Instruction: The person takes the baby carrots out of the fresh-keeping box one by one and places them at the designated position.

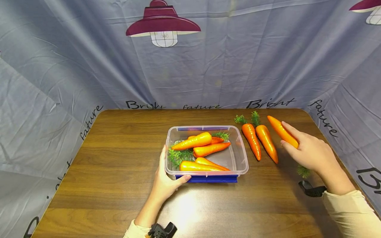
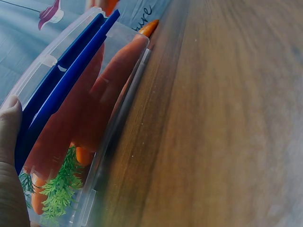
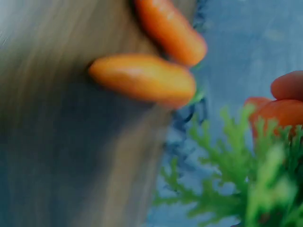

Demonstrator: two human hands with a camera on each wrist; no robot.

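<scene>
My left hand (image 1: 164, 184) grips the left front corner of a clear plastic container (image 1: 244, 152), its thumb by the blue front latch (image 1: 211, 179). Several toy carrots with green tops lie inside, one orange carrot (image 1: 194, 141) resting across others. Through the container wall, the left wrist view shows carrots and a leafy top (image 2: 60, 194). On the right, my right hand (image 1: 317, 152) holds another carrot (image 1: 281, 129) between thumb and fingers, tip pointing away and leafy top (image 1: 303, 171) below the palm. In the right wrist view that carrot's leaves (image 3: 227, 175) fill the lower right.
Two carrots lie side by side on the wooden table (image 1: 119, 158) between container and right hand: one (image 1: 251, 141) nearer the container, the other (image 1: 267, 142) nearer the hand. A grey-blue printed curtain (image 1: 208, 72) hangs around the table's back and sides.
</scene>
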